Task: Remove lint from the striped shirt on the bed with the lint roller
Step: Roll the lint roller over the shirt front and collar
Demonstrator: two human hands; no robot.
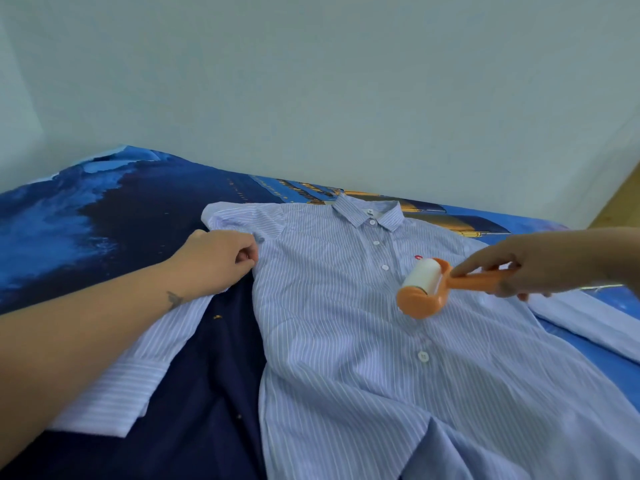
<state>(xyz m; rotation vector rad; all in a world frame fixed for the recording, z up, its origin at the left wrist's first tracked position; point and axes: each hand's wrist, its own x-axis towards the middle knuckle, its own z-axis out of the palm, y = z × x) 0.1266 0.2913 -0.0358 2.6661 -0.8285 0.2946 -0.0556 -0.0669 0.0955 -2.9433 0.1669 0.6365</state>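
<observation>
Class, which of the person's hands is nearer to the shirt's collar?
Right. The right hand holds the lint roller on the chest, just below and beside the collar; the left hand pinches the shirt's far-side armpit seam.

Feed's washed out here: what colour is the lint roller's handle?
Orange; the lint roller handle sits in the right hand, clearest in the head view.

Shirt (363, 341) lying flat on the bed (104, 220), collar toward the wall (311, 81), left hand (221, 261) resting at its left armpit, lint roller (424, 289) sitting right of the button placket, right hand (519, 268) gripping its handle.
</observation>
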